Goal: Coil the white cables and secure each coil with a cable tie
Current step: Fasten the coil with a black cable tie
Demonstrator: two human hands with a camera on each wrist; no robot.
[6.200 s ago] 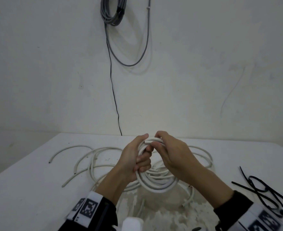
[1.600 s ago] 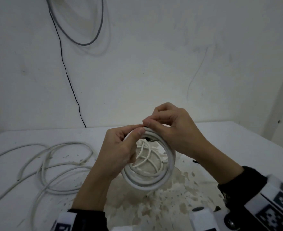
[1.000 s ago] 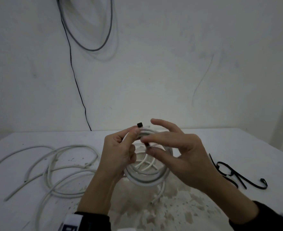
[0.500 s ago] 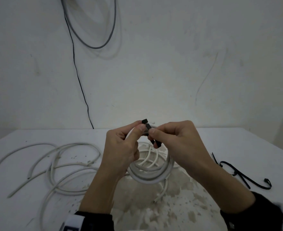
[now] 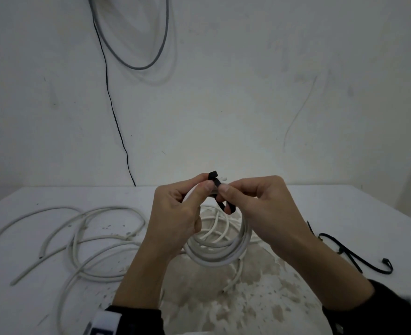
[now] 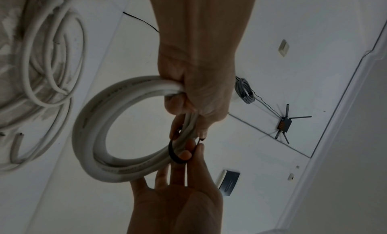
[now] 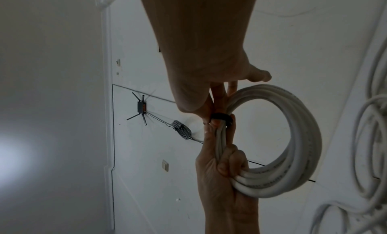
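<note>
**Tie wrapped, not yet cinched**

Since a second ago your right hand [image 5: 255, 204] has closed back in from spread fingers and now pinches the black cable tie [image 5: 220, 197] around the top of the white coil [image 5: 220, 252]. Your left hand [image 5: 177, 213] grips the coil, raised above the table [image 5: 344, 206], thumb pressing the tie's head. Judged stiff and springy, the coil wants to unwind; keep clamping beside the tie. More loose white cables [image 5: 86, 238] and spare ties [image 5: 349, 255] wait.
</note>
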